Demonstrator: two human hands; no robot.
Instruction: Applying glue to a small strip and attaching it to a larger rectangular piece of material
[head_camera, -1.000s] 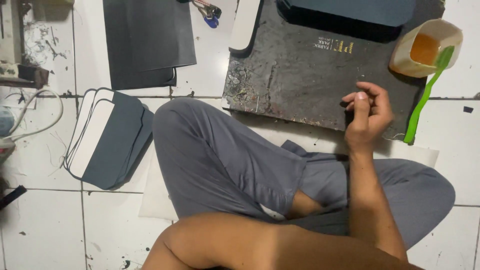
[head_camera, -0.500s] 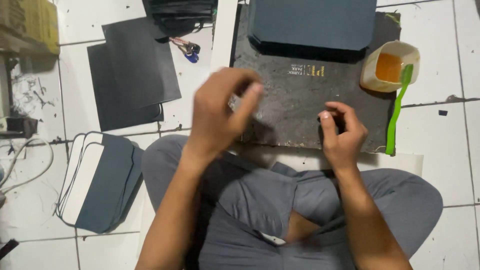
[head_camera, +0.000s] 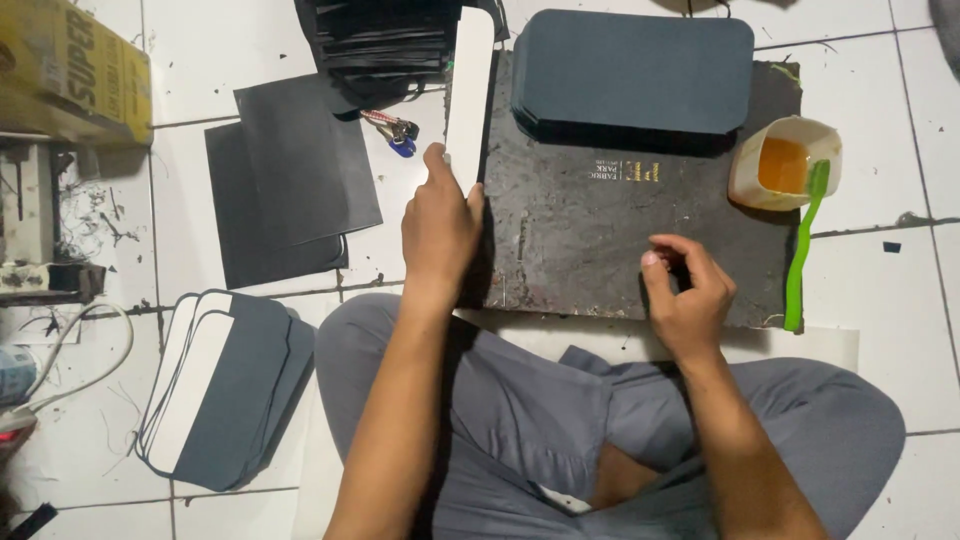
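Gripping the white strip (head_camera: 469, 90) at its lower end, the left hand (head_camera: 438, 228) sits at nine o'clock of the dark board (head_camera: 600, 240) — the right hand (head_camera: 688, 296), fingers curled shut on nothing visible, rests at five o'clock.

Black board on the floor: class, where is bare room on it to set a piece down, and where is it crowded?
Bare: the board between the left hand and right hand. Crowded: the top edge, under the blue stack, and the right corner by the glue cup.

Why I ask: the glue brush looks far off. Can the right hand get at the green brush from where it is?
Probably yes: the right hand rests on the dark board, and the green brush lies just right of it, nothing between.
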